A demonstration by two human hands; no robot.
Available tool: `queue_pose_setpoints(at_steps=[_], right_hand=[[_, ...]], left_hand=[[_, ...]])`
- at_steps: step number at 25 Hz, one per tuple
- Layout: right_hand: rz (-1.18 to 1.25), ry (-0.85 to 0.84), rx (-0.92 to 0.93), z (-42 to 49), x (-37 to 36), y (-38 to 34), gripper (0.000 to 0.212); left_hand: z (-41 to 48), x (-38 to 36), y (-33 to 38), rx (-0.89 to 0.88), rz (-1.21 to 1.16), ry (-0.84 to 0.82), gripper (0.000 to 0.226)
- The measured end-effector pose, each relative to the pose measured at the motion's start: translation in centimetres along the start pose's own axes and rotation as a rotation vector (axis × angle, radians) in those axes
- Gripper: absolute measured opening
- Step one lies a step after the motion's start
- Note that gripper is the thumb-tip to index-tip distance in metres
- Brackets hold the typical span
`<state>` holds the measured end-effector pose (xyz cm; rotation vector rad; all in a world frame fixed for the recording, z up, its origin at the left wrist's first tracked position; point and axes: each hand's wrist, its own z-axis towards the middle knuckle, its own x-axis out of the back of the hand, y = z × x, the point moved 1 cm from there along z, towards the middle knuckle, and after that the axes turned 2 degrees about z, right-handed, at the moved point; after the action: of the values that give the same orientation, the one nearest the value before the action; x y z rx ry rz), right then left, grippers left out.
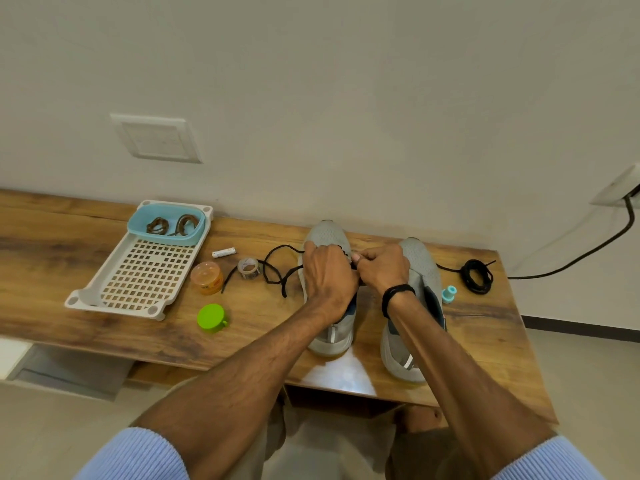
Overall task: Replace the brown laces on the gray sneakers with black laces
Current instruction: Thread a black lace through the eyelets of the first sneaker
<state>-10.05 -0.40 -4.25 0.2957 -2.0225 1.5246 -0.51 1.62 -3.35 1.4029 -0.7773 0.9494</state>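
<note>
Two gray sneakers stand toes to the wall on the wooden table [485, 341]. My left hand [327, 275] lies over the laces area of the left sneaker [327, 233], fingers curled on a black lace [277, 268] whose loose ends trail left across the table. My right hand [382, 268] pinches the same lace beside the left hand, above the gap between the shoes. The right sneaker [424, 268] stands partly hidden by my right forearm. A second black lace [478, 275] lies coiled at the right. Two brown laces [171, 224] sit in a blue tub [166, 237].
A white perforated tray [145, 275] holds the blue tub at the left. Near it lie an orange jar [207, 278], a small tape roll [248, 267], a white stick [223, 252], a green lid [211, 317]. A teal cap [449, 294] lies right of the shoes. A black cable [588, 252] hangs from a wall socket.
</note>
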Motion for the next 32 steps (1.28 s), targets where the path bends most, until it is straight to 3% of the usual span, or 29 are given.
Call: queue_pose_setpoints(at_steps=[5,7,12,14,19,22,27,31,32], right_hand=[[0.046,-0.010,0.019,0.0,-0.5,0.1,0.021],[0.030,-0.022,0.044,0.2,-0.3,0.2,0.016],[0.120,-0.222,-0.042,1.8,-0.5,1.3,0.027],[0.094,-0.262,-0.054,1.9,-1.0,1.5,0.020],[0.117,-0.197,-0.069,1.4,-1.5,1.4,0.022],[-0.004,-0.148,-0.031,1.1,-1.5,0.7,0.029],[-0.154,-0.201,0.030,0.6,-1.6,-0.3,0.037],[-0.146,-0.277,0.107,1.1,-1.5,-0.2,0.038],[-0.155,-0.265,0.110,1.2,-1.4,-0.2,0.037]], left_hand=[[0.9,-0.4,-0.7,0.089,-0.107,-0.001,0.030],[1.3,-0.2,-1.1,0.089,-0.129,-0.017,0.029],[3.2,0.2,-2.6,0.085,-0.210,-0.111,0.011],[3.5,-0.1,-3.2,0.064,-0.192,-0.105,0.014],[3.0,-0.9,-3.1,0.031,-0.183,-0.051,0.008],[2.9,-0.7,-3.0,0.015,-0.220,-0.084,0.010],[1.5,1.5,-1.8,0.002,-0.053,0.026,0.036],[-0.6,2.4,-1.2,-0.025,0.281,-0.131,0.021],[-0.9,2.3,-1.2,-0.034,0.317,-0.165,0.026]])
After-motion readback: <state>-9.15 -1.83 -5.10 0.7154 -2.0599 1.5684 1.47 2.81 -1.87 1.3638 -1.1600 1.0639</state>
